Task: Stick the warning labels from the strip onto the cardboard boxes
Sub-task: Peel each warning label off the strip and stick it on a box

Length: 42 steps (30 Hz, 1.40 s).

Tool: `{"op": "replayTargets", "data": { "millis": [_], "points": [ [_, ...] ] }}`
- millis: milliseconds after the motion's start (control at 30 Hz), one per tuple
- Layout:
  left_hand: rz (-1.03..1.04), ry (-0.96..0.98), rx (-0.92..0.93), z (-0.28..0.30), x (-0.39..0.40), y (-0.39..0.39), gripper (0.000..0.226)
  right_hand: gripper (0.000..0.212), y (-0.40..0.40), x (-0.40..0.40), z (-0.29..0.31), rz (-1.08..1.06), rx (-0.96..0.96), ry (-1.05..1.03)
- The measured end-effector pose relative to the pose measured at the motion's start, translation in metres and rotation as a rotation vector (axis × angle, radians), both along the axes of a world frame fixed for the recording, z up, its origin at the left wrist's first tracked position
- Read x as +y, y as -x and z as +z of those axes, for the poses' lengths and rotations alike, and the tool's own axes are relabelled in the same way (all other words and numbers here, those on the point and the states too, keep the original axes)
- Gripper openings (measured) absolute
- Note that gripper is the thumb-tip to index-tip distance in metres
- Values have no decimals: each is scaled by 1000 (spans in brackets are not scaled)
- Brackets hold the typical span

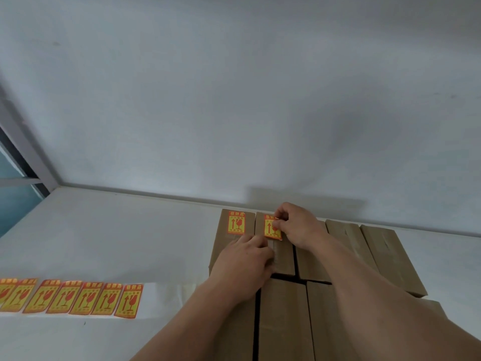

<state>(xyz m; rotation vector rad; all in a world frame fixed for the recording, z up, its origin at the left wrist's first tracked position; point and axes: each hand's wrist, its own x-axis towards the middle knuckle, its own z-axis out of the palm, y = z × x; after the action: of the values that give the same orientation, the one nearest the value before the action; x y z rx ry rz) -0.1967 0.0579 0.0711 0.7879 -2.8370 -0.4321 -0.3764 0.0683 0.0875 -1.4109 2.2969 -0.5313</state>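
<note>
White desk [109,238] against a pale wall [234,87], window frame at the far left corner. Cardboard boxes [283,316] packed in rows toward the desk's right side, back row close to the far edge. Leftmost back box [223,230] already labelled [236,222]; next box [285,252] getting its label [272,227] now, lower corner apparently not yet flat. Strip [78,299] of remaining labels lying along the near left edge, well apart from the boxes. To do this well: keep the label square to the box edges, press from top downward, smooth out toward the loose corner to avoid creases. Right hand [296,225] reaching over the back row, thumb and fingertips pinching the label's upper right part. Left hand [244,264] lying palm down across the two labelled boxes, fingers seemingly straight, steadying, gripping nothing.
</note>
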Motion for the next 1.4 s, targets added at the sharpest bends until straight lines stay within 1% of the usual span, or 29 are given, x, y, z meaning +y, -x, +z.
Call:
{"op": "replayTargets", "data": {
  "millis": [200,333,467,533,600,667,767,833,933,1167,1400],
  "points": [
    [-1,3,6,-1,0,1,35,16,-2,1,-4,-13,59,-4],
    [-3,1,14,-2,1,1,34,14,-7,2,-7,-26,122,13],
    [1,-7,21,-3,1,1,34,13,-12,3,-8,-63,153,75],
    [1,-7,28,-3,1,1,34,11,-14,5,-9,-31,207,105],
    [6,-7,32,-2,1,0,33,9,-11,10,-11,11,305,140],
    [11,-9,27,-2,1,0,33,16,-7,17,-13,32,365,129],
    [14,-4,21,-2,1,0,33,35,-2,24,-19,61,374,44],
    [18,-4,18,-3,1,0,33,42,-1,27,-20,67,387,-5],
    [20,-6,9,-3,1,1,34,44,-2,28,-22,58,412,-39],
    [21,-15,1,-4,0,0,34,45,-5,27,-18,46,389,-74],
    [26,-26,30,-4,2,-1,34,52,-9,21,-9,127,402,-88]
  ]
}}
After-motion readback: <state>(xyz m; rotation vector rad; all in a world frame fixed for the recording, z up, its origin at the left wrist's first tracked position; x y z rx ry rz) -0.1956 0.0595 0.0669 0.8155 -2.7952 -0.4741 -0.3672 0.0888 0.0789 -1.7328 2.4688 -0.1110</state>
